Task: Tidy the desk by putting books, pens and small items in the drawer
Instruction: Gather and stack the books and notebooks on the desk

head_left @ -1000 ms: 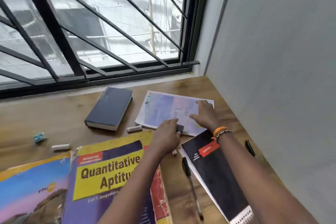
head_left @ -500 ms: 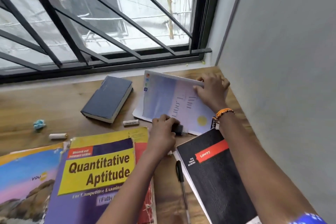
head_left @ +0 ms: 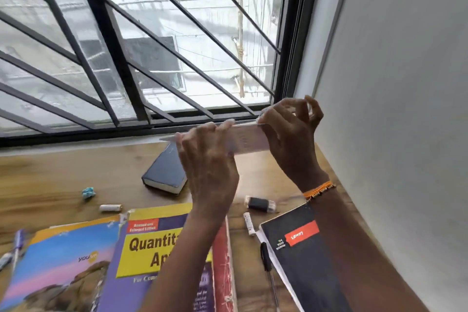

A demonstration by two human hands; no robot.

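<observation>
Both hands hold a thin pale booklet (head_left: 247, 140) in the air above the desk, seen nearly edge-on. My left hand (head_left: 207, 159) grips its left part and my right hand (head_left: 291, 134) grips its right end. Below on the wooden desk (head_left: 50, 180) lie a dark blue book (head_left: 164, 172), a yellow and purple "Quantitative Aptitude" book (head_left: 152, 248), a blue and pink book (head_left: 58, 268) and a black notebook (head_left: 304, 261). A black pen (head_left: 267, 261) lies between the notebook and the aptitude book. No drawer is in view.
Small items lie loose: a black-and-white stick (head_left: 259, 203), a white tube (head_left: 248, 223), another white tube (head_left: 110, 208), a crumpled teal scrap (head_left: 88, 193) and a purple pen (head_left: 17, 243) at the left edge. A barred window (head_left: 126, 58) stands behind; a grey wall (head_left: 392, 109) bounds the right.
The pale booklet has been lifted off the desk into the air by both hands. My left hand left the small black stick, which now lies uncovered on the desk.
</observation>
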